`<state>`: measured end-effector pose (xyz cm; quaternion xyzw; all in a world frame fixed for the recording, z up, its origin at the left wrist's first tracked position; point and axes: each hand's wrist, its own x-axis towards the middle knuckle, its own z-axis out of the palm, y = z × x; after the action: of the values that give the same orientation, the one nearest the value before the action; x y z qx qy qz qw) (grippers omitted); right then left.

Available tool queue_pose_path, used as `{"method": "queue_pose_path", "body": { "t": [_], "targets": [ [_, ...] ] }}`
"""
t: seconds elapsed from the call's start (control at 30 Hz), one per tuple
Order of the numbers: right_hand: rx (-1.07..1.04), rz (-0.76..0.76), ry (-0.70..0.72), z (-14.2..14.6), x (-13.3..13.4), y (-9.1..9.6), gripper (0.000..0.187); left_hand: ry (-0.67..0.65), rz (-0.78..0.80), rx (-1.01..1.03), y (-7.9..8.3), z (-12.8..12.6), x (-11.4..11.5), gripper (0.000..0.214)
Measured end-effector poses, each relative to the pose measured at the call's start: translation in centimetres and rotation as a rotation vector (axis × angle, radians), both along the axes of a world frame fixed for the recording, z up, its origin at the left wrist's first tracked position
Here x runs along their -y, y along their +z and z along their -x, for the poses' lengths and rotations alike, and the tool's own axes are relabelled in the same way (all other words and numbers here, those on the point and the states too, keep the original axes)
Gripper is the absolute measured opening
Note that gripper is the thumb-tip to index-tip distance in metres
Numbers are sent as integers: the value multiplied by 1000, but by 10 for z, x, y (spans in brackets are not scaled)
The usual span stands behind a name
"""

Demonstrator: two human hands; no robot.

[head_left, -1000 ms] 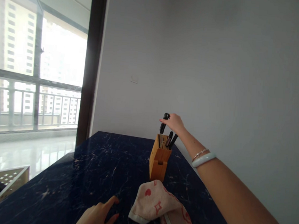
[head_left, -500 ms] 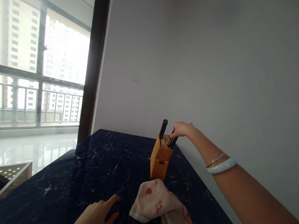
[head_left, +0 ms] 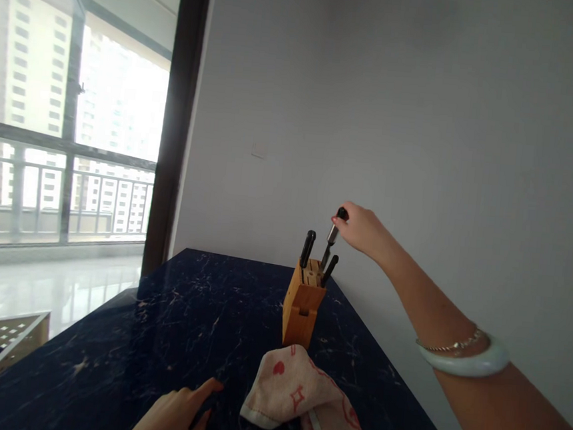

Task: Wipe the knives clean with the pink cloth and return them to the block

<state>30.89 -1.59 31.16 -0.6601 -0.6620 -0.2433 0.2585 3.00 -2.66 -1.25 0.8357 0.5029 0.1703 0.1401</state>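
A wooden knife block (head_left: 301, 306) stands on the dark blue marble table (head_left: 176, 326) near the wall. My right hand (head_left: 362, 231) is closed round the black handle of a knife (head_left: 332, 236), which stands partly raised out of the block with a short stretch of metal showing. Two other black handles (head_left: 308, 247) remain in the block. My left hand (head_left: 176, 416) rests flat on the table at the near edge with the fingers stretched out, just left of a pink patterned cloth (head_left: 295, 393).
A grey wall runs along the table's right and far sides. At the left is a large window with a railing, and a perforated metal corner (head_left: 5, 337) sits below the table's left edge. A narrow strip shows under the cloth.
My right hand let go of the left knife handle, moved to a handle on the block's right side, and has lifted that knife upward. The left hand has stayed in place.
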Motion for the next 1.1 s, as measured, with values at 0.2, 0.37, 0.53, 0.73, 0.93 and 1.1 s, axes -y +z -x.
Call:
{"method": "queue_pose_path", "body": {
  "t": [0.2, 0.37, 0.53, 0.73, 0.93, 1.1],
  "targets": [
    [-354, -471, 486, 36, 67, -15, 14, 58, -30, 78, 19, 2, -2, 30],
    [-901, -289, 739, 75, 85, -129, 14, -22, 74, 446, 30, -6, 2, 36],
    [-1284, -61, 796, 98, 72, -232, 20, -77, 420, 937, 10, -36, 10, 64],
    [-1489, 24, 756, 105, 64, -279, 28, -11, 609, 1133, -5, -54, 15, 71],
    [-1547, 16, 820, 119, 62, -305, 32, 23, 713, 1214, 9, -57, 30, 67],
    [-1459, 36, 918, 141, 62, -328, 28, -6, 760, 1295, 19, -50, 33, 64]
  ]
}}
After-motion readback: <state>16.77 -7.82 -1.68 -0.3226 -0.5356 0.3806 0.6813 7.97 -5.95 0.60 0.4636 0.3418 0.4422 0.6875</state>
